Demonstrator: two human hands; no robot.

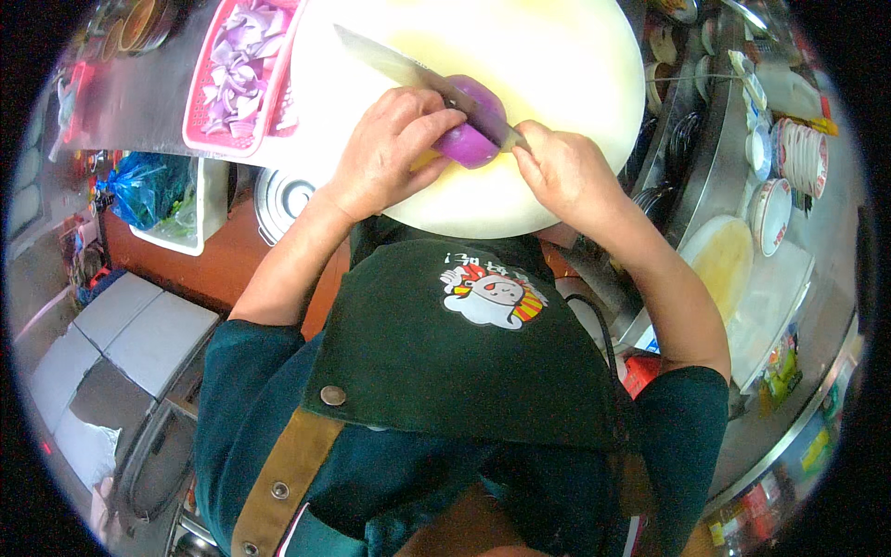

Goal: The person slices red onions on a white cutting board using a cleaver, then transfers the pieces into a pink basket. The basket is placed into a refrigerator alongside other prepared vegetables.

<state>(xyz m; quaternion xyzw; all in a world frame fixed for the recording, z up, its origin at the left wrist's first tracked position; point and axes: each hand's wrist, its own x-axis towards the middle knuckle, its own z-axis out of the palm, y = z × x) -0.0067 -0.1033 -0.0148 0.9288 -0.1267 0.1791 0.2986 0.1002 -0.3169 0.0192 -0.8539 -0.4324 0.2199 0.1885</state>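
A purple onion [468, 147] rests on a round, pale cutting board [571, 63] in front of me. My left hand [390, 150] holds it from the left, fingers curled on top near the blade. The handle of a wide kitchen knife [397, 66] is in the grip of my right hand [567, 167]. Its blade stands across the onion, with onion showing on both sides, and points to the far left. How deep the blade sits is hidden by my fingers. Left of the board, a pink plastic basket [197, 104] contains chopped purple onion pieces [237, 87].
At left, a white bin [212, 202] holds greens and a blue plastic bag [143, 191]. A lidded round container [282, 202] sits below the board's left side. Stacked bowls [800, 157] and another round board [720, 261] occupy the right-hand counter.
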